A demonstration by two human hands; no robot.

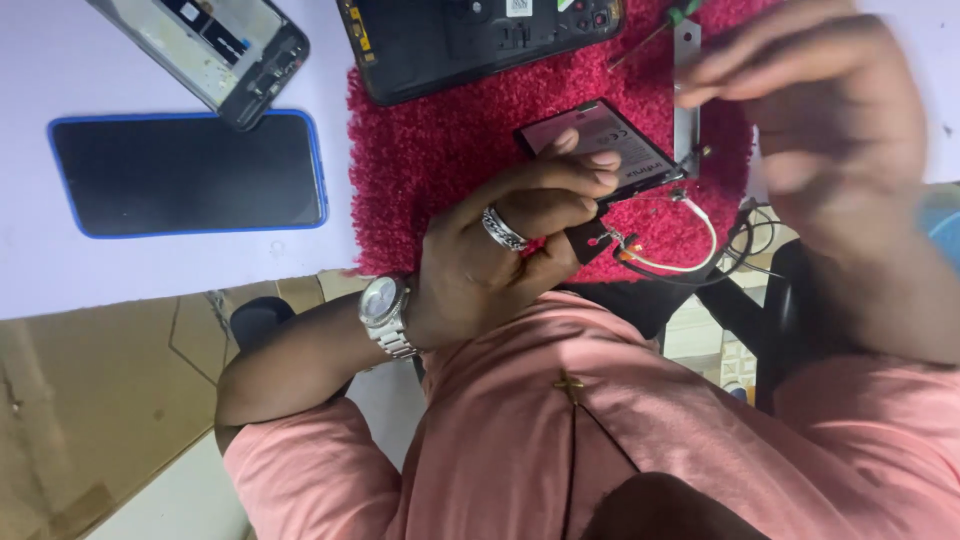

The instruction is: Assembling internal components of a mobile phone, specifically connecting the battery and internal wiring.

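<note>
My left hand [500,250], with a ring and a silver wristwatch, grips a flat black phone battery [600,140] over a red fuzzy mat [440,150]. Its fingertips press on the battery's top face. My right hand [820,110] is blurred and hovers at the upper right with its fingers drawn together. Those fingertips overlap a narrow metal strip [686,130] beside the battery's right end. Whether they grip the strip is unclear. White and red wires [680,262] loop just below the battery.
An opened phone body [470,40] lies at the mat's top edge, with a green-handled screwdriver [682,14] to its right. A dark phone in a blue case [190,172] and a bare phone frame [215,50] rest on the white table at left. Black cables [745,235] trail at right.
</note>
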